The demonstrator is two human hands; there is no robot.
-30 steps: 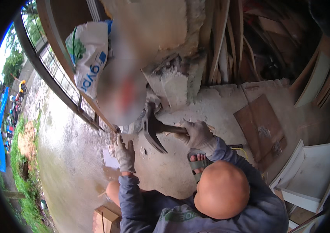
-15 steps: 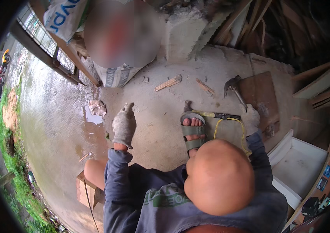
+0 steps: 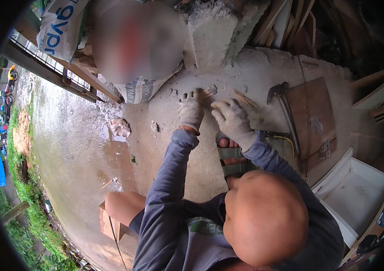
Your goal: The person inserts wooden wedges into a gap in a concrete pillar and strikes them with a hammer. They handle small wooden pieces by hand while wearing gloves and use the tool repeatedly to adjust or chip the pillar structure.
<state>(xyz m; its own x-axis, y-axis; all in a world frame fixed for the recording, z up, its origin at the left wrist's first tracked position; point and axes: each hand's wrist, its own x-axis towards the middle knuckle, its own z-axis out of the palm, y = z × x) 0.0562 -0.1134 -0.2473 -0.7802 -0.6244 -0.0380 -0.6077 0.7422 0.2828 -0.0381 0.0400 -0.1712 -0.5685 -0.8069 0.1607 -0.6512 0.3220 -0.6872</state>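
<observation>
My left hand [image 3: 191,112], in a pale knitted glove, reaches over a small bundle of thin wood sticks [image 3: 208,91] on the concrete. Its fingers are apart and cover the near end of the bundle; a firm grip does not show. To the right, my right hand [image 3: 234,121], gloved too, hovers empty above my sandalled foot with its fingers loosely spread. A claw hammer [image 3: 289,118] lies by the edge of a brown board [image 3: 311,117]. My right hand and forearm partly hide another tool's dark handle [image 3: 273,134]. A few more sticks [image 3: 245,97] lie beyond my right hand.
A white drawer-like tray [image 3: 361,185] stands at the right. Scrap boards [image 3: 377,90] lean at the far right, and a concrete block [image 3: 210,38] sits ahead. Crumpled paper [image 3: 119,128] and a rubble lump [image 3: 154,126] lie left of my left hand.
My right hand has let go of the claw hammer, now lying on the floor, and moved left. My left hand has moved right and forward to the stick bundle.
</observation>
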